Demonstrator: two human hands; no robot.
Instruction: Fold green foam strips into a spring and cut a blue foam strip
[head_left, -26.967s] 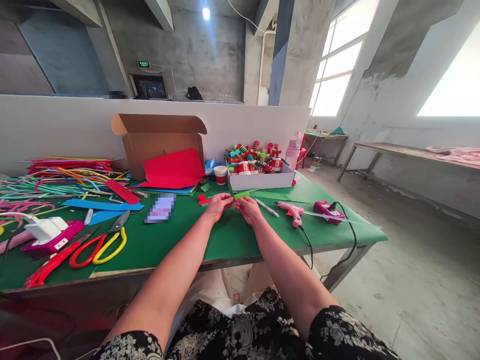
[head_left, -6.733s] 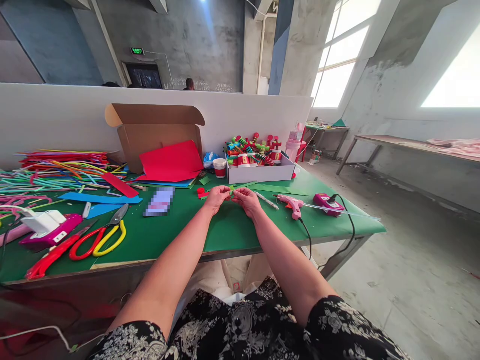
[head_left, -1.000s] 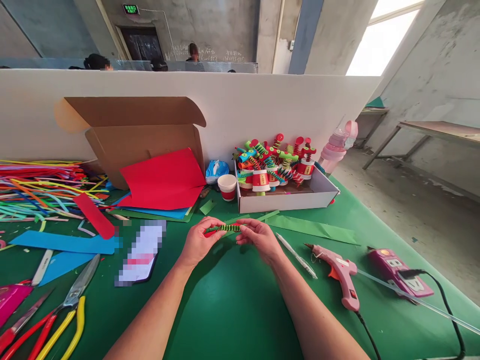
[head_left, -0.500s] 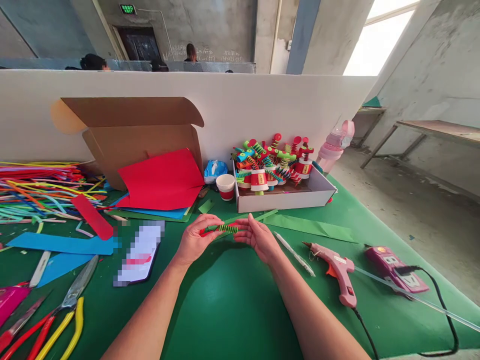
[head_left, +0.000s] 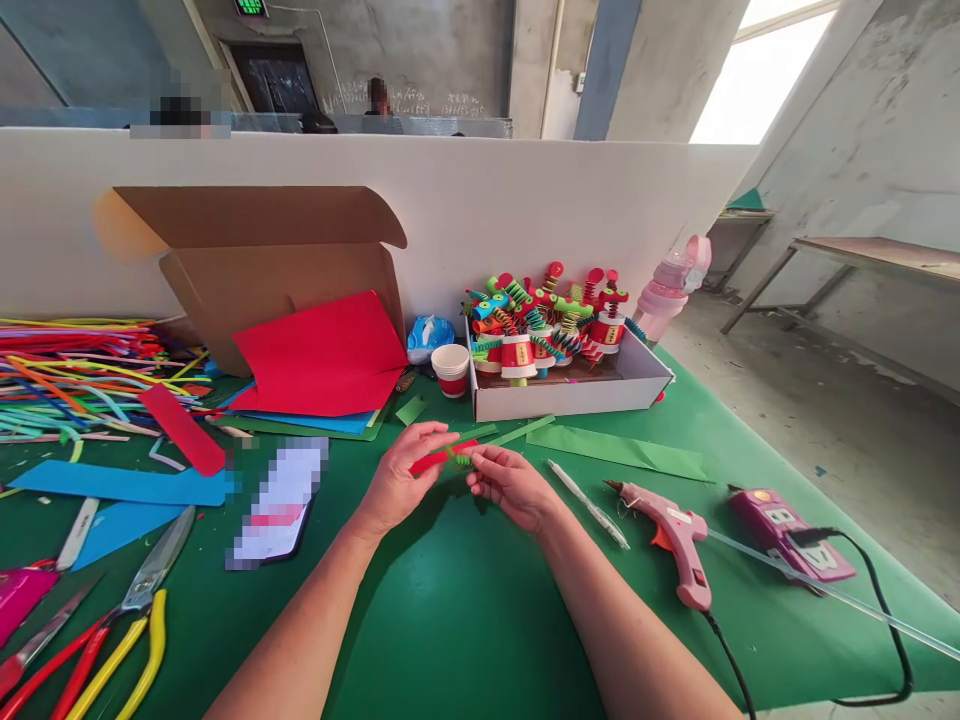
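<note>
Over the middle of the table, my right hand (head_left: 511, 487) pinches a small folded green paper spring (head_left: 463, 460) at its right end. My left hand (head_left: 403, 478) is just left of it, thumb and fingers apart. A red paper strip (head_left: 431, 459) shows behind the left fingers; whether they touch it I cannot tell. Thin green paper strips (head_left: 523, 430) stretch behind my hands toward the right. A wider green paper strip (head_left: 622, 452) lies flat to the right, and a white pen (head_left: 589, 505) rests beside my right hand.
A white box (head_left: 574, 402) of paper-cup figures stands at the back, beside paper cups (head_left: 450, 370). On the right lie a pink glue gun (head_left: 675, 535) and its corded purple unit (head_left: 791, 535). Scissors (head_left: 139, 600), a phone (head_left: 277, 500) and blue strips (head_left: 120, 485) are left.
My right hand has closed from flat fingers into a pinch on the green paper spring. My left fingers have let go of the spring and spread apart.
</note>
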